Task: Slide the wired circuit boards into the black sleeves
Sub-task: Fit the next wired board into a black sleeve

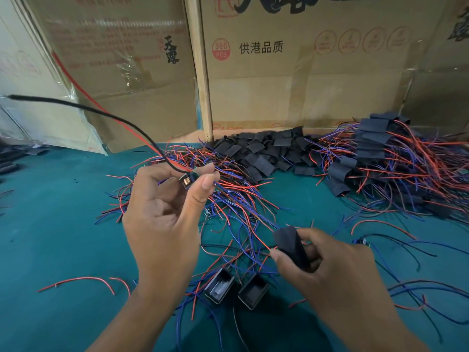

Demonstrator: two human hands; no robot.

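Right hand (337, 270) pinches sleeve (291, 246); carton (304, 72) reads "供港品质".

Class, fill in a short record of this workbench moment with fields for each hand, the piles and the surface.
left hand: left hand pinches a small circuit board with red and black wires, raised above the table
right hand: right hand grips one black sleeve
loose sleeves: pile of sleeves by the cardboard boxes
finished pile: sleeved boards, far right
surface: green mat
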